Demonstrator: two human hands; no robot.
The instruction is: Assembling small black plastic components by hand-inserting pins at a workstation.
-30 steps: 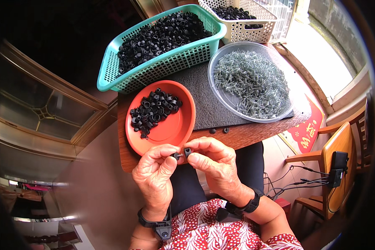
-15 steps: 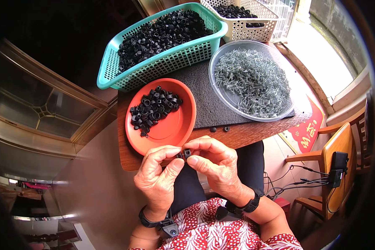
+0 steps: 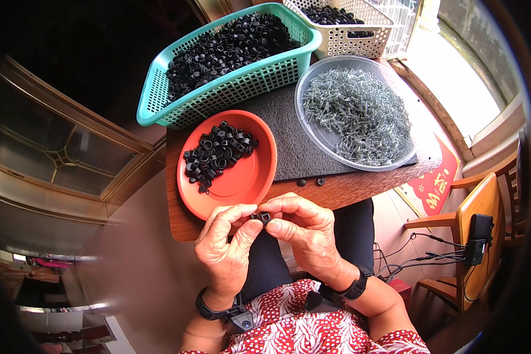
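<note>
Hardly shifted, both hands' fingers [image 3: 255, 225] pinch small black cap [image 3: 261, 217]; its axis unclear.

The small part [image 3: 261, 217] pinched between the two hands is looking black. The round dish [image 3: 248, 180] is glowing orange-red, and the little caps [image 3: 215, 154] in it are showing black. The long basket [image 3: 230, 88] is showing teal green with a grid of holes, and it is holding more black caps. The other basket [image 3: 351, 36] is looking creamy white. The clear bowl [image 3: 315, 130] is shining with silver-grey screws [image 3: 360, 115]. The mat [image 3: 295, 147] is looking dark grey. The desk [image 3: 180, 218] is showing brown wood. The shirt [image 3: 312, 330] is showing red with white flowers.
</note>
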